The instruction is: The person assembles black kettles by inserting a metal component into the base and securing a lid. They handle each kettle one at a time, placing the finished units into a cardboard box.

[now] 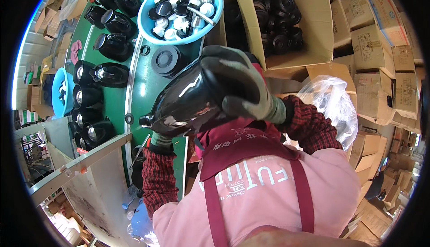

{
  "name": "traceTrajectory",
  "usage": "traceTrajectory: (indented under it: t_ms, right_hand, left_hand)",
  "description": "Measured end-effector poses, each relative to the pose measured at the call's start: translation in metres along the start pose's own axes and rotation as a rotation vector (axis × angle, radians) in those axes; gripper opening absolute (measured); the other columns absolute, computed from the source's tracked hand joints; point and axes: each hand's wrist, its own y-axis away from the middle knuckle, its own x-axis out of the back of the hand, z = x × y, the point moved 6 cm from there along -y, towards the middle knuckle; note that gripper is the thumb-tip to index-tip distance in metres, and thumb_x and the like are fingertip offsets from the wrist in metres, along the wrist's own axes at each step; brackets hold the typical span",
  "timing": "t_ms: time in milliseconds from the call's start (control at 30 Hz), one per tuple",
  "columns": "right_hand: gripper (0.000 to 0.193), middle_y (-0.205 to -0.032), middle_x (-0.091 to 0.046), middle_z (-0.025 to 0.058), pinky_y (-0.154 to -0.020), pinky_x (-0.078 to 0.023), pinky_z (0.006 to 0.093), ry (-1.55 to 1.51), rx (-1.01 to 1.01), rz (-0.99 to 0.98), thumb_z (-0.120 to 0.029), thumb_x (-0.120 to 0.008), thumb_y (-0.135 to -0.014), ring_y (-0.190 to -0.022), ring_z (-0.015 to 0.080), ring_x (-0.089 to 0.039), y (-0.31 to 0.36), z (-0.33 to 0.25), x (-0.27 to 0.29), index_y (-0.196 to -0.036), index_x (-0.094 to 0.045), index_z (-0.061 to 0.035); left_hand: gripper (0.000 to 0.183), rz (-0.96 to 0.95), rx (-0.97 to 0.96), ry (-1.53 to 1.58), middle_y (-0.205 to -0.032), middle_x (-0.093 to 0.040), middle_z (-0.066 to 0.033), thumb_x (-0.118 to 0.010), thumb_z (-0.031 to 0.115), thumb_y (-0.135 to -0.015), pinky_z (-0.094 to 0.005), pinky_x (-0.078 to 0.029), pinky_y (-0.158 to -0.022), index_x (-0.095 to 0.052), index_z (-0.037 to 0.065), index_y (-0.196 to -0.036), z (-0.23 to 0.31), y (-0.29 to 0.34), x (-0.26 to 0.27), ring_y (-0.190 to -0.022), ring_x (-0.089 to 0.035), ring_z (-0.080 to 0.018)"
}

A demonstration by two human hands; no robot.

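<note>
A glossy black thermos jug (183, 99) lies tilted across my front, its narrow end with a small knob toward the lower left. My gloved right hand (246, 81) is closed round its wide end, fingers over the top and thumb below. Under the narrow end, only the cuff and wrist of my gloved left hand (162, 140) show. The jug hides the left fingers. Just beyond the jug, a black round ridged disc (166, 61) rests on the green table (142, 83).
Several black jugs (114, 47) stand at the left. A blue basin (144, 23) of black and white stoppers is at the far side. A carton (309, 61) of black discs stands to its right. Clear plastic (331, 99) lies by my right arm; a metal rail (80, 164) runs lower left.
</note>
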Motion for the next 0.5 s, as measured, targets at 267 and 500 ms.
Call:
traceTrajectory:
  t_ms: [267, 500]
  right_hand:
    - [0.069, -0.154, -0.052, 0.0186, -0.12, -0.04, 0.0453, -0.605, -0.168, 0.328, -0.031, -0.066, -0.099, -0.143, 0.0319, -0.052, -0.001, 0.028, 0.016, -0.156, -0.047, 0.0021]
    - [0.072, -0.156, -0.05, 0.0187, -0.122, -0.032, 0.0499, 0.022, -0.034, 0.058, -0.038, -0.076, -0.089, -0.144, 0.0367, -0.045, -0.003, 0.032, -0.019, -0.154, -0.057, -0.0117]
  left_hand:
    - [0.064, 0.237, -0.62, -0.824, -0.147, -0.063, -0.0172, -0.083, 0.017, -0.092, -0.0393, -0.055, -0.108, -0.057, 0.005, -0.15, 0.001, -0.007, -0.015, -0.132, -0.064, -0.0273]
    - [0.059, 0.132, -0.149, -0.21, -0.15, -0.059, -0.0131, -0.075, 0.039, -0.097, -0.0432, -0.052, -0.107, -0.062, 0.009, -0.147, -0.056, -0.004, 0.005, -0.128, -0.064, -0.0283]
